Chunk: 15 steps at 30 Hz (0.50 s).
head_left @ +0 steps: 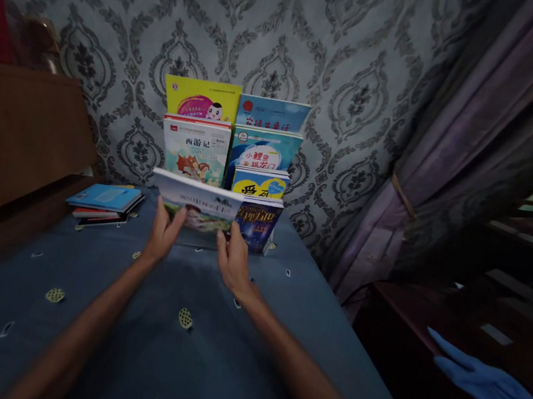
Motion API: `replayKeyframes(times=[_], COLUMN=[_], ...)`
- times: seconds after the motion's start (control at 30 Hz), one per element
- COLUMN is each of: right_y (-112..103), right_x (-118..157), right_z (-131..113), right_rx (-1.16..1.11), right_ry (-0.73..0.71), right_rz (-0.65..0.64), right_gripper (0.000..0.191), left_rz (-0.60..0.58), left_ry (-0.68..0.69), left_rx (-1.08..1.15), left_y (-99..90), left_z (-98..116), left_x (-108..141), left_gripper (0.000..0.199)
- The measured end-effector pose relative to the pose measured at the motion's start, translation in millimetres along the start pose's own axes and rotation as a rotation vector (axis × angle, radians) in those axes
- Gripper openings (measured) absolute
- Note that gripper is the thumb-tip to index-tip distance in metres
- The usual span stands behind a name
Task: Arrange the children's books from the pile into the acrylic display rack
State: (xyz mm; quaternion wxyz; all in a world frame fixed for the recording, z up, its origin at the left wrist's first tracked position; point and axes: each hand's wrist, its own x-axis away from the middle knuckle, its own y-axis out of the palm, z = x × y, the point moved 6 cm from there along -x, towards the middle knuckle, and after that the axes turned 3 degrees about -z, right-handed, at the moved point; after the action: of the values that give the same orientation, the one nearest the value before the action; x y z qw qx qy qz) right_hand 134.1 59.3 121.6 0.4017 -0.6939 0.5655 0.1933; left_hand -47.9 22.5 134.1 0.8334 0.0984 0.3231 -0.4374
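A wide picture book (202, 206) with a landscape cover is gripped at its two sides by my hands. My left hand (163, 232) has its fingers behind the left side and the thumb in front. On the lower right side, my right hand (234, 255) pinches the book the same way. Just behind it, a tiered stand of books holds a yellow book (201, 98), a light blue book (273, 113), a white book (196, 148), a teal book (287, 152), a yellow-and-blue book (261, 184) and a dark blue book (261, 222). The held book hides the stand's lower left part.
A small stack of books (105, 197) lies at the left on the blue cloth-covered surface (125, 325). Patterned wallpaper (353, 98) stands behind. Brown wooden furniture (14, 132) borders the left, a tied curtain (401, 180) the right. A blue glove (494, 391) lies on a dark surface at right.
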Motion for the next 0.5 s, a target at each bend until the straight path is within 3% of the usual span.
replayKeyframes(times=[0.2,0.33,0.5], right_y=[40,59,66], right_x=[-71,-83,-82], right_z=[3,18,37], right_rx=[-0.001,0.008,0.022], right_ry=[-0.063,-0.038,-0.022], right_rz=[0.095,0.092,0.082], right_gripper=[0.032,0.032,0.030], left_rz=[0.187,0.194,0.167], left_ry=[0.186,0.214,0.197], left_rx=[-0.294,-0.405,-0.477], left_y=[-24.9,-32.6,-31.5], left_z=[16,5,-12], left_x=[-69,-86,-87], left_gripper=[0.051,0.042,0.038])
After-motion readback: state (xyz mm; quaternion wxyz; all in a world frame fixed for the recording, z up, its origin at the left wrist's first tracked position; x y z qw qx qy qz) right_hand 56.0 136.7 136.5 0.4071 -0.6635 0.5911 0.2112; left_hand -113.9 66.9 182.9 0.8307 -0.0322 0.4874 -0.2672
